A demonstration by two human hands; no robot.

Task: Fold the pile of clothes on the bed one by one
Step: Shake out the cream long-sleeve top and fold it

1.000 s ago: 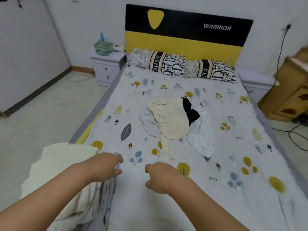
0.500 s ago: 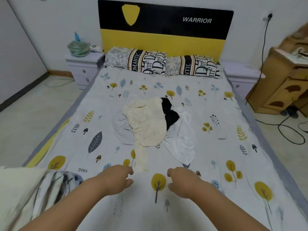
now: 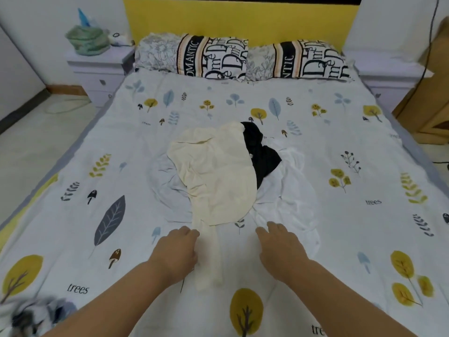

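1. The left hand [image 3: 176,249] rests against the cream garment's [image 3: 218,173] trailing strip, fingers loosely curled, gripping nothing plainly.
2. The right hand [image 3: 279,244] reaches with relaxed fingers toward the white garment [image 3: 291,200].
3. Best lift only the cream piece off the pile, mid-bed [image 3: 340,276].
4. Leave the black garment [image 3: 262,154] beneath undisturbed.

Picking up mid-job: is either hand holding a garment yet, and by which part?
Nothing is held yet. The left hand is at the cream garment's trailing strip; the right hand reaches open toward the white garment.
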